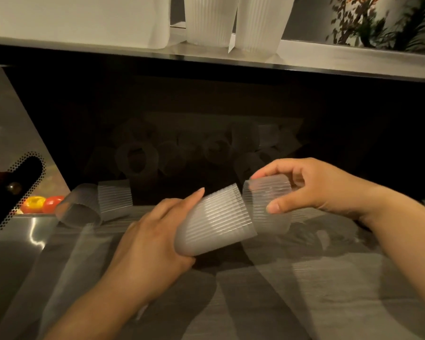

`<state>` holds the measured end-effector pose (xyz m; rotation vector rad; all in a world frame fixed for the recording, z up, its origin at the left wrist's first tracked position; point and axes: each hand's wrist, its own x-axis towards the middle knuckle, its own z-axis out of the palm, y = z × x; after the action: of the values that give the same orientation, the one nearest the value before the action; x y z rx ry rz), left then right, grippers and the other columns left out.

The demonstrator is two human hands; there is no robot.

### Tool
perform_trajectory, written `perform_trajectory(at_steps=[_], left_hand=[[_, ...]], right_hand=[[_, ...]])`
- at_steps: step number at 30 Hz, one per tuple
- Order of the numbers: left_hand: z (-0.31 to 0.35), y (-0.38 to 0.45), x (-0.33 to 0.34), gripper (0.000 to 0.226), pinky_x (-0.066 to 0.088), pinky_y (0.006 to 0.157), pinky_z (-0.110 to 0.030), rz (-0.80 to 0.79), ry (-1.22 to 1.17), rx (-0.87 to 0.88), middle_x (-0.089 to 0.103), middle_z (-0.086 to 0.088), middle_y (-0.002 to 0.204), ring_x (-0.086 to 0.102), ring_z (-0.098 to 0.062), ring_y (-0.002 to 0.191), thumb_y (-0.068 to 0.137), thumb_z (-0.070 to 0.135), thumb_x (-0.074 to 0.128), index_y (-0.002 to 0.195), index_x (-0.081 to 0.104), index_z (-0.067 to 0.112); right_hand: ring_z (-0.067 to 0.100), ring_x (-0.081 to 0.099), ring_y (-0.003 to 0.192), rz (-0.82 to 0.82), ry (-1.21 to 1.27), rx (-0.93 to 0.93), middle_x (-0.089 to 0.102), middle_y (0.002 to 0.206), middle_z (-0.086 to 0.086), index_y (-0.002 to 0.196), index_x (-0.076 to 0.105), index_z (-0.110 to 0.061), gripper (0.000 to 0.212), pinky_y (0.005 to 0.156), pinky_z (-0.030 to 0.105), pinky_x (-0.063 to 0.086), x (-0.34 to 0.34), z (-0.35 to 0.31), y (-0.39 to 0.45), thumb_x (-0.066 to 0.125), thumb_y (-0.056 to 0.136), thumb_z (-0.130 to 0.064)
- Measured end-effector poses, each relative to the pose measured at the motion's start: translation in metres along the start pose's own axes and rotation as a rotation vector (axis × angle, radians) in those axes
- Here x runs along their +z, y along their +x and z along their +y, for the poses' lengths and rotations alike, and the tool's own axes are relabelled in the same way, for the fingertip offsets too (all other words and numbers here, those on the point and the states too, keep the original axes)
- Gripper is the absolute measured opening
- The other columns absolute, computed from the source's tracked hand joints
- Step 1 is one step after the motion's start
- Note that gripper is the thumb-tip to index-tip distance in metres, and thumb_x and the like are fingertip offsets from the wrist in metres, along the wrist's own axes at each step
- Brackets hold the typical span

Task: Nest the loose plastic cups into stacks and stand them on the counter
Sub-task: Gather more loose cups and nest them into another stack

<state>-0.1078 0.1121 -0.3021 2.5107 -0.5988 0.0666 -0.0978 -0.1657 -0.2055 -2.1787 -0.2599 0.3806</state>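
My left hand (147, 241) grips a ribbed translucent plastic cup (214, 222) lying on its side, its mouth turned right. My right hand (312, 187) holds a second ribbed cup (268, 200) by thumb and fingers, right at the first cup's mouth; the two touch or overlap slightly. Several loose cups (138, 158) lie in a dim pile on the dark lower surface behind the hands. Another cup (79, 207) lies on its side at the left. Stacks of cups (209, 20) stand on the raised counter (329, 57) at the top.
A roll or sheet of white material (84, 18) sits at the counter's left, and a plant (383, 23) at its right. Red and yellow round items (42, 203) lie at the left edge beside a perforated dark panel (17, 173). A shiny worktop (304, 290) spreads below my hands.
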Motion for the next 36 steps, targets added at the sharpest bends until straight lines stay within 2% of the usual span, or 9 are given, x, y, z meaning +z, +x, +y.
perform_trajectory(at_steps=[3, 6, 10, 15, 18, 22, 28, 31, 36], left_hand=[[0.003, 0.000, 0.000, 0.116, 0.036, 0.080, -0.011, 0.006, -0.025, 0.020, 0.025, 0.045, 0.119, 0.040, 0.012, 0.102, 0.067, 0.036, 0.082, 0.126, -0.007, 0.080], [0.007, 0.004, 0.001, 0.115, 0.041, 0.082, -0.019, 0.017, -0.028, 0.036, 0.024, 0.040, 0.119, 0.040, 0.007, 0.104, 0.067, 0.042, 0.082, 0.127, -0.009, 0.080], [0.009, 0.006, 0.006, 0.113, 0.037, 0.081, -0.016, 0.043, -0.043, -0.009, 0.026, 0.035, 0.123, 0.039, 0.006, 0.104, 0.068, 0.043, 0.082, 0.131, -0.007, 0.072], [-0.003, 0.008, 0.005, 0.109, 0.044, 0.081, -0.022, 0.088, -0.025, -0.088, 0.030, 0.029, 0.130, 0.042, 0.002, 0.101, 0.071, 0.043, 0.079, 0.133, -0.006, 0.073], [-0.012, 0.009, 0.005, 0.110, 0.039, 0.074, -0.021, 0.113, 0.007, -0.143, 0.033, 0.028, 0.130, 0.040, 0.002, 0.099, 0.070, 0.039, 0.081, 0.142, 0.001, 0.065], [-0.016, 0.009, 0.007, 0.111, 0.037, 0.072, -0.020, 0.122, 0.037, -0.152, 0.036, 0.028, 0.129, 0.041, 0.002, 0.099, 0.068, 0.037, 0.082, 0.145, 0.007, 0.062], [-0.019, 0.009, 0.006, 0.108, 0.037, 0.072, -0.019, 0.124, 0.018, -0.153, 0.038, 0.030, 0.127, 0.042, 0.002, 0.098, 0.068, 0.033, 0.082, 0.146, 0.012, 0.061], [-0.019, 0.009, 0.005, 0.109, 0.035, 0.071, -0.019, 0.111, 0.027, -0.159, 0.036, 0.031, 0.128, 0.039, 0.004, 0.098, 0.069, 0.035, 0.082, 0.145, 0.010, 0.062], [-0.015, 0.005, 0.003, 0.112, 0.039, 0.076, -0.020, 0.081, 0.023, -0.159, 0.035, 0.030, 0.129, 0.040, 0.003, 0.100, 0.069, 0.037, 0.082, 0.145, 0.004, 0.063]], right_hand=[[0.006, 0.065, 0.107, -0.111, -0.002, 0.052, 0.070, 0.114, -0.014, 0.121, 0.065, -0.038, 0.045, 0.094, 0.031, 0.052, 0.000, -0.011, 0.007, 0.067, 0.076, -0.044], [0.002, 0.053, 0.122, -0.188, -0.078, 0.080, 0.056, 0.133, -0.023, 0.135, 0.040, -0.060, 0.051, 0.109, 0.039, 0.042, 0.018, -0.014, 0.019, 0.037, 0.085, -0.069], [0.008, 0.044, 0.133, -0.070, 0.155, 0.083, 0.046, 0.144, -0.017, 0.130, 0.032, -0.072, 0.045, 0.112, 0.040, 0.035, 0.047, -0.004, 0.032, 0.018, 0.087, -0.076], [0.017, 0.069, 0.082, 0.616, 0.416, 0.334, 0.060, 0.122, 0.007, 0.122, 0.050, -0.016, 0.029, 0.062, 0.027, 0.051, 0.046, 0.041, 0.079, 0.049, 0.100, -0.035], [0.020, 0.068, 0.075, 0.650, 0.716, 0.513, 0.062, 0.109, 0.008, 0.128, 0.051, -0.008, 0.032, 0.044, 0.024, 0.052, 0.042, 0.062, 0.100, 0.053, 0.098, -0.021], [0.023, 0.067, 0.080, 0.687, 0.990, 0.502, 0.067, 0.101, 0.009, 0.098, 0.061, -0.015, 0.009, 0.051, 0.031, 0.052, 0.037, 0.064, 0.119, 0.066, 0.091, -0.019], [0.025, 0.069, 0.077, 0.732, 1.248, 0.417, 0.069, 0.092, 0.012, 0.105, 0.061, -0.010, 0.011, 0.051, 0.036, 0.054, 0.031, 0.055, 0.113, 0.059, 0.094, -0.010], [0.027, 0.069, 0.082, 0.794, 1.099, 0.422, 0.067, 0.100, 0.014, 0.107, 0.055, -0.010, 0.014, 0.057, 0.037, 0.054, 0.029, 0.053, 0.095, 0.049, 0.097, -0.002], [0.017, 0.063, 0.079, 0.713, 0.728, 0.254, 0.066, 0.100, 0.007, 0.120, 0.056, -0.017, 0.031, 0.066, 0.030, 0.056, 0.032, 0.041, 0.051, 0.067, 0.091, -0.017]])
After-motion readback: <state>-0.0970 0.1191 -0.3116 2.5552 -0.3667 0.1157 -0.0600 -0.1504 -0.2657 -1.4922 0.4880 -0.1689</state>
